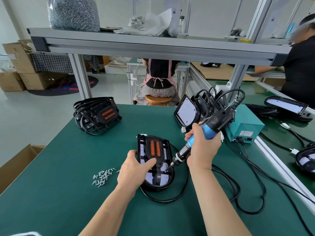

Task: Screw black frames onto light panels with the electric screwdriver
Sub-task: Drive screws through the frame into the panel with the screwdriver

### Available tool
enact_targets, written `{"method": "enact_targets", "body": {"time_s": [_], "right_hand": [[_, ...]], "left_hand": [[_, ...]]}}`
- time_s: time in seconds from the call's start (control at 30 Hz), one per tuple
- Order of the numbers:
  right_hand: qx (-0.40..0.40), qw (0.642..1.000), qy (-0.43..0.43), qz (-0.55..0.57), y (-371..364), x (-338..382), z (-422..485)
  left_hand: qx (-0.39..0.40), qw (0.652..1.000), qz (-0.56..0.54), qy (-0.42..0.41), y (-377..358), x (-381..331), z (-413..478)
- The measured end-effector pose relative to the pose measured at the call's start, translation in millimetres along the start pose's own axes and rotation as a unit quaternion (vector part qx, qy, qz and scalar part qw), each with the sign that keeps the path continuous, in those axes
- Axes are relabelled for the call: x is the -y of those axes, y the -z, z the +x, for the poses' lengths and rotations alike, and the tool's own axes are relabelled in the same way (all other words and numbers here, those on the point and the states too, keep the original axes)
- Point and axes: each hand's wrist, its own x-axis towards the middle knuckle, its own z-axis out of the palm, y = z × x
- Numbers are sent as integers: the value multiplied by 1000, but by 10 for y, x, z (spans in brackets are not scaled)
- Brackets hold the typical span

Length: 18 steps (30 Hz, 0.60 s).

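On the tabletop [68,167], the black frame [154,150] is kept aligned on its light panel [157,180] by the left hand [134,169], fingers clamped round its edge, while the electric screwdriver [204,132] is gripped and angled in by the right hand [202,150].

- My left hand [134,169] is bare, with nothing worn on the fingers or at the wrist.
- My right hand [202,150] is bare too, wrist included.
- My left forearm [109,206] and right forearm [219,201] are uncovered down to the lower edge of view.
- A pale strip [25,233] shows low, left of my left forearm; I can't tell whether it's my clothing.
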Motion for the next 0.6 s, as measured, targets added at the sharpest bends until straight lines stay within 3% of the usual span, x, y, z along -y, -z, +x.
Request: {"method": "enact_targets", "body": {"time_s": [0.2, 0.33, 0.5, 0.6], "right_hand": [[33, 999, 24, -8, -1, 11, -60], [111, 993, 40, -14, -1, 22, -121], [224, 974, -18, 5, 0, 95, -50], [171, 985, -32, 2, -72, 104, -59]], "left_hand": [[-1, 1000, -5, 0, 8, -11, -13], [1, 1000, -8, -2, 5, -13, -7], [0, 1000, -7, 1, 1, -6, 4], [-1, 1000, -8, 2, 1, 12, 9]]}}
